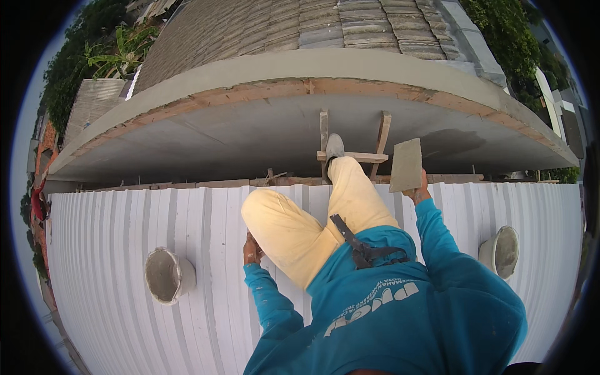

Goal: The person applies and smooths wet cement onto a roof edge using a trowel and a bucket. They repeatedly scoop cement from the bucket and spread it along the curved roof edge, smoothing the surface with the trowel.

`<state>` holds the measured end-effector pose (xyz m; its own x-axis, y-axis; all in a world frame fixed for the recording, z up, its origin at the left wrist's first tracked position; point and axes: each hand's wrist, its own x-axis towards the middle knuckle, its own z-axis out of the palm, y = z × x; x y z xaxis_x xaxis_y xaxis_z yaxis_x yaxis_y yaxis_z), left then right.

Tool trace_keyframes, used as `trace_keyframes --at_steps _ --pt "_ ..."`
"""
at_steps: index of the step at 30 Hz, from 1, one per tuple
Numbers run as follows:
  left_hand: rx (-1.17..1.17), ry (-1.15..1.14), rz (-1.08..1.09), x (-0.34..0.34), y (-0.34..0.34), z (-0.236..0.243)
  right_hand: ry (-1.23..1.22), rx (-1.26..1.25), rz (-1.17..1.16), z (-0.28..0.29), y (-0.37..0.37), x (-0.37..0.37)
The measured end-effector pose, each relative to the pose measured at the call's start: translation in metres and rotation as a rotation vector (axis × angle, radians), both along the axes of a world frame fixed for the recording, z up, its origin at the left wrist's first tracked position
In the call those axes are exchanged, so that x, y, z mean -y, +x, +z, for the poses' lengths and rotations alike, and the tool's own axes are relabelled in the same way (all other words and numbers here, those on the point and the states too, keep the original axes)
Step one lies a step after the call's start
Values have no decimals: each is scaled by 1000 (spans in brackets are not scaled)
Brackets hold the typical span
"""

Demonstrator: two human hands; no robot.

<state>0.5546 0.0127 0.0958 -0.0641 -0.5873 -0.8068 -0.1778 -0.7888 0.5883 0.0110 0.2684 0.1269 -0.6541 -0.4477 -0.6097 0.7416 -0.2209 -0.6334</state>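
My right hand (pixel 420 189) is closed round a plastering float (pixel 407 165), a flat rectangular board coated in grey cement. The board stands near the wall, to the right of a wooden ladder (pixel 355 157). One shoe (pixel 335 145) of mine rests on the ladder's rung. Down beside my bent left leg is my left hand (pixel 252 250), close to the white corrugated roof (pixel 212 281); the leg partly covers its fingers, and I cannot tell whether it grips anything. A bucket of grey mortar (pixel 180 279) stands on the roof to the left of it.
Another mortar bucket (pixel 498 252) is on the roof at my right. Ahead runs a grey plastered wall (pixel 250 137) with a damp dark patch, a bare reddish strip and a smooth top ledge (pixel 281 65). Beyond lies a tiled roof (pixel 262 31). Trees flank both sides.
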Motion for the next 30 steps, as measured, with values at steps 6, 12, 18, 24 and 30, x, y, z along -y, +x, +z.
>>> trace_keyframes --at_steps 6,12,18,24,30 --pt "94 143 114 -23 44 15 125 -79 112 -14 -9 -6" --pt "112 208 257 -43 68 -9 231 -214 109 -8 2 2" --pt "97 182 350 -45 55 -21 213 -137 89 -12 -17 -6" --pt "83 137 488 -53 57 -31 271 -264 208 1 -5 7" --pt "72 150 565 -41 50 -43 219 -333 197 5 2 24"
